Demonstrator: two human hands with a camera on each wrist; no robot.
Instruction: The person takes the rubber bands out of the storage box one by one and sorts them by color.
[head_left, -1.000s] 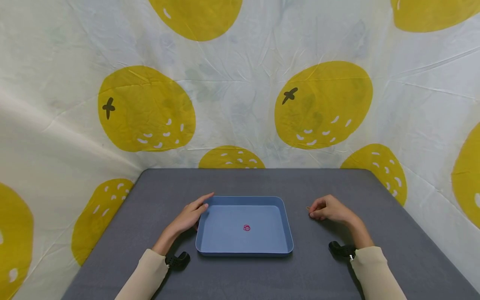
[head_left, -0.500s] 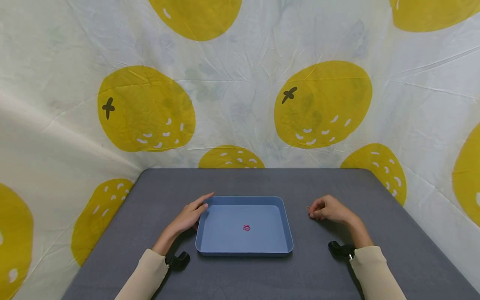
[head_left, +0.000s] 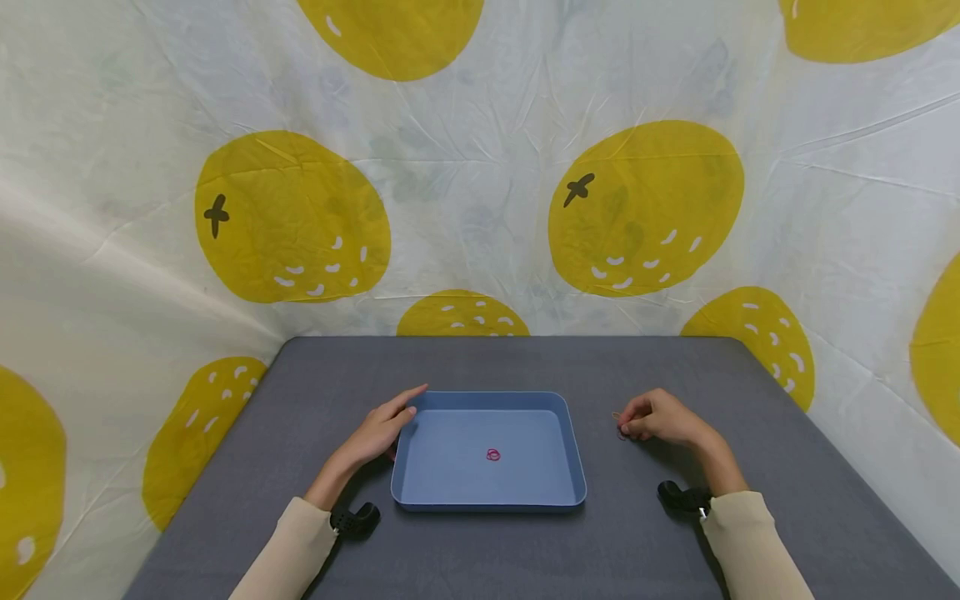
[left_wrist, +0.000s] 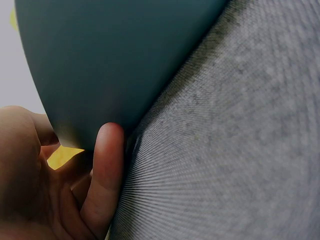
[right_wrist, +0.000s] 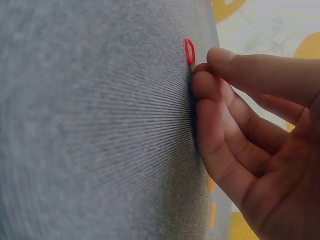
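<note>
- Grey table (head_left: 480, 550): covered in woven fabric, backed on far, left and right sides by a white cloth (head_left: 480, 167) printed with yellow fruit.
- Blue tray (head_left: 420, 492): set flat at mid-table, between the two hands, long side across the scene.
- Red rubber band (head_left: 492, 455) inside tray: lying on the tray floor, near its middle, clear of all walls.
- Left hand (head_left: 378, 433): resting at the tray's left wall, near the far left corner. Fingers extended and relaxed, laid along the rim; grasping nothing. Left wrist view: one fingertip (left_wrist: 107, 150) pressed against the tray's outer wall (left_wrist: 115, 60) where it meets the table (left_wrist: 240, 150).
- Right hand (head_left: 660, 419): resting on the table to the right of the tray, well apart from it. Fingers curled, tips drawn together and lowered to the table surface.
- Second red band (right_wrist: 189, 51): small loop lying on the table, right at the tips of the right hand's fingers (right_wrist: 220, 90). Touching or just beside the fingertips; whether pinched or merely touched cannot be told. In the head view, seen as a faint red loop (head_left: 621, 433) at the left edge of the right hand.
- Pale thin loop (head_left: 616, 415): on the table just beyond the right hand's fingertips, on the far side; too small to identify.
- Cream sleeves (head_left: 750, 542) on both forearms; black wrist mount (head_left: 678, 497) below each hand.
</note>
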